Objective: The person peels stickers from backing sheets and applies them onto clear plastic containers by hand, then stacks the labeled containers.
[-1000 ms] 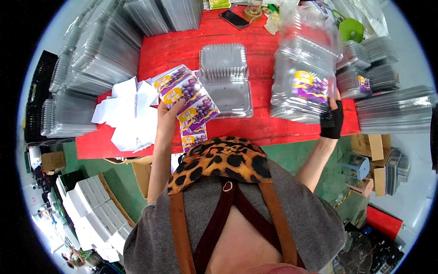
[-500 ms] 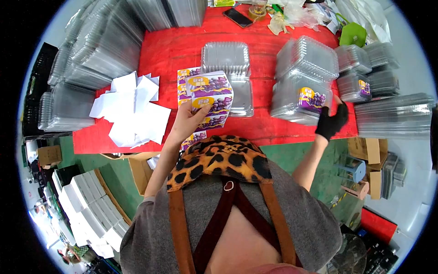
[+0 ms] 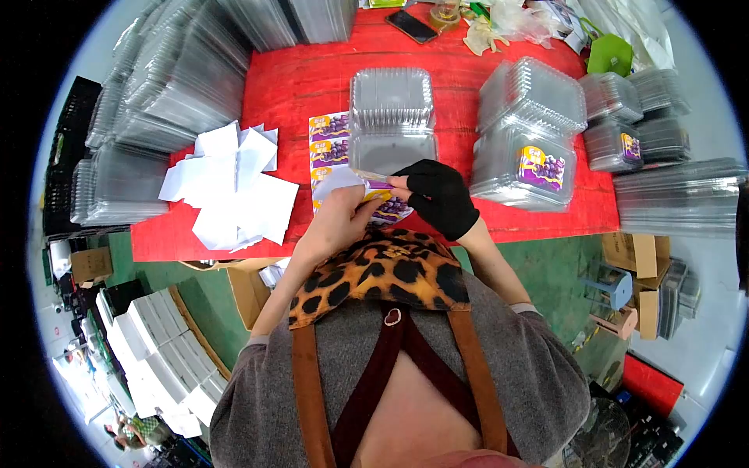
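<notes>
My bare left hand (image 3: 341, 221) grips a bent sheet of grape labels (image 3: 385, 208) close to my body. At the sheet's upper right edge, my right hand (image 3: 439, 198), in a black fingerless glove, pinches a label or sheet edge; which one is unclear. More label sheets (image 3: 328, 153) lie flat behind my left hand. Just beyond my hands is an open clear clamshell box (image 3: 392, 148) without a visible label. To its right stands a stack of clear boxes (image 3: 507, 168) with a grape label (image 3: 541, 168) on top.
White backing papers (image 3: 234, 183) lie on the red table (image 3: 300, 86) at the left. Tall stacks of clear containers (image 3: 168, 86) line the left side. Smaller boxes (image 3: 610, 97) stand at the right. A phone (image 3: 411, 26) and a green item (image 3: 610, 54) are at the back.
My right hand has left the labelled box stack and moved left to the label sheet. My left hand has drawn the sheet nearer my body and bent it.
</notes>
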Motion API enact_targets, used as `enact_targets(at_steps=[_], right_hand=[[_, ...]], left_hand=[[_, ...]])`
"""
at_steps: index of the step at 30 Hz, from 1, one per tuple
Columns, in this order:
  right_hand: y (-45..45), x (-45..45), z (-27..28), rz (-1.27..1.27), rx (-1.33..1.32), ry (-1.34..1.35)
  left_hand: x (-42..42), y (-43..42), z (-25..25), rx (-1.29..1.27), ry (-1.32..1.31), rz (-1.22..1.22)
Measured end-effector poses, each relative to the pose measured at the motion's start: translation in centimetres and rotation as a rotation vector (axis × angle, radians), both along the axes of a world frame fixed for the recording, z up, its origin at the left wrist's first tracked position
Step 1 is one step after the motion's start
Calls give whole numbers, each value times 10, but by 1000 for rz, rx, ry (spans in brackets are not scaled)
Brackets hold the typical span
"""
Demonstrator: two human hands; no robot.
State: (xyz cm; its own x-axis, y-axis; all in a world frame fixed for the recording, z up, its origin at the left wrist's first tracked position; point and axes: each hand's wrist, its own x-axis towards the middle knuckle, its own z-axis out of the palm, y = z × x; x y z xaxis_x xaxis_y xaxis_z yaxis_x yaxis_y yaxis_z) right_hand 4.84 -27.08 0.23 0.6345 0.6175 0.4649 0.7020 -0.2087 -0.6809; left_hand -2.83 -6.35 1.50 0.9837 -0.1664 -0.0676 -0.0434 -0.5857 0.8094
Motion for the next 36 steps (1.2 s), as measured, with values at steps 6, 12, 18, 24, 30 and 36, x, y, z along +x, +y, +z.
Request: enact_targets(at_steps=[6, 12, 18, 24, 30, 36], right_hand=[[-8, 12, -28, -57, 26, 243], [-14, 52, -36, -282, 92, -77], [10, 61, -73, -46, -43, -516], [19, 58, -109, 28, -203, -392], [20, 44, -105, 92, -385, -26], [33, 23, -123, 25, -309, -87]], left_hand=[[-8, 20, -11, 268, -39, -46], [-26, 91, -73, 28, 206, 339], [-24, 91, -77, -586, 281, 628], [-21, 83, -76, -641, 329, 630], [-20, 65, -70, -774, 534, 749], [-31, 41, -70, -683, 414, 333]])
